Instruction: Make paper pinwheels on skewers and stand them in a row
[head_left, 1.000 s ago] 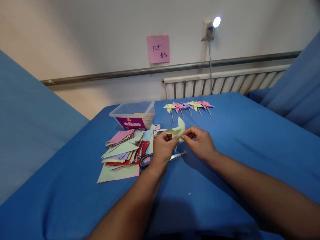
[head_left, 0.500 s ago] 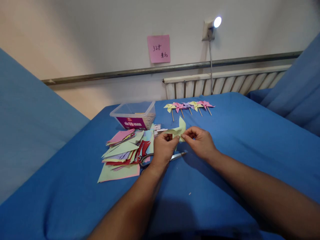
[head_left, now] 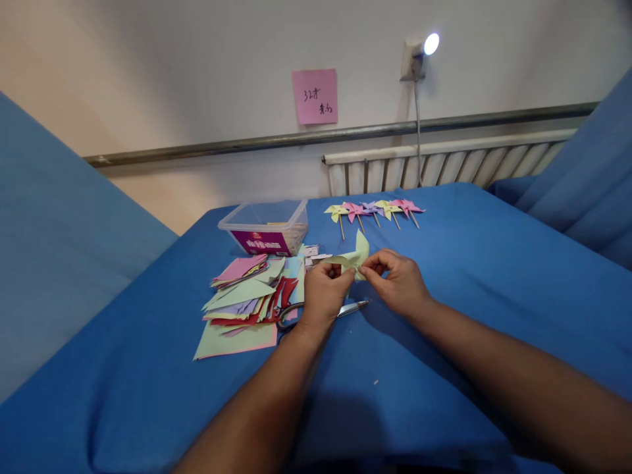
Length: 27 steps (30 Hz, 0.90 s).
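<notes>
A pale green paper pinwheel (head_left: 361, 249) is held up between my two hands, its corners folded in toward the middle. My left hand (head_left: 323, 289) is closed around its left side, thumb pressed near the centre. With thumb and fingertips, my right hand (head_left: 395, 276) pinches the right side close to the centre. What lies under the fingertips is hidden. Below the left wrist rests a pair of scissors (head_left: 353, 308), blades pointing right, handles partly covered by the hand. To the left is a pile of coloured paper sheets (head_left: 241, 293), some of them cut.
A clear plastic box (head_left: 261, 230) with a purple label stands behind the paper. Several finished pinwheels (head_left: 378, 210) on sticks lie in a row at the back of the blue cloth (head_left: 444, 408). Beyond are a radiator (head_left: 459, 158) and a metal pipe (head_left: 247, 145).
Both hands stay in nearly the same place, still gripping the paper. The upright blade of the pinwheel looks slightly narrower and bent a little differently.
</notes>
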Motion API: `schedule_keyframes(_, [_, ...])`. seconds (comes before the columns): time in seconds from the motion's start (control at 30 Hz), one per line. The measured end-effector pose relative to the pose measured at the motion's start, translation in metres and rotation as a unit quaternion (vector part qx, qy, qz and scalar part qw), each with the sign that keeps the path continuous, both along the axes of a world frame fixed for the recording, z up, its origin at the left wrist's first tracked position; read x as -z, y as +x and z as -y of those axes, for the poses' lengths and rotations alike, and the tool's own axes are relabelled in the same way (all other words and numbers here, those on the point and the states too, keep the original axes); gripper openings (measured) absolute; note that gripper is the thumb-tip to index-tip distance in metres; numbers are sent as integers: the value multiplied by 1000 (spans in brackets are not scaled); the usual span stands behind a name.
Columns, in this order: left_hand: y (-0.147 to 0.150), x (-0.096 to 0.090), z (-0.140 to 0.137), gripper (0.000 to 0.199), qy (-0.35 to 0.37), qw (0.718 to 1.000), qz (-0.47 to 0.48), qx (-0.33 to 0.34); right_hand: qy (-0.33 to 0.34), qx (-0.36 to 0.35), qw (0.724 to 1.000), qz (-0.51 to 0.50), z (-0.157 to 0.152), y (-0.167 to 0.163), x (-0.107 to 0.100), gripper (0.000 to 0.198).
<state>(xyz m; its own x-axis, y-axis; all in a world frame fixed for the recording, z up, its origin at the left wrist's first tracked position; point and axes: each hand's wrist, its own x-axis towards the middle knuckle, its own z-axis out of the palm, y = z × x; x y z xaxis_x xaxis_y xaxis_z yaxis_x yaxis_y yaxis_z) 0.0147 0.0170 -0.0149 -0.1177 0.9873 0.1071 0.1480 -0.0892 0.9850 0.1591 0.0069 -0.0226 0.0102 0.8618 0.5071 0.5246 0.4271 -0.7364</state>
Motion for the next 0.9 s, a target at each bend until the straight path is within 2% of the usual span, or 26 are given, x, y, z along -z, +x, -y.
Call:
schedule_keyframes(0.23, [0, -3, 3, 20, 17, 999, -27, -6, 6, 0, 1000, -4, 0, 0, 0, 10])
schedule_keyframes(0.43, [1, -5, 3, 21, 6, 1000, -13, -22, 1, -5, 1000, -3, 1, 0, 0, 8])
schedule_keyframes(0.9, [1, -2, 2, 24, 7, 999, -30, -8, 3, -2, 1000, 3, 1, 0, 1, 10])
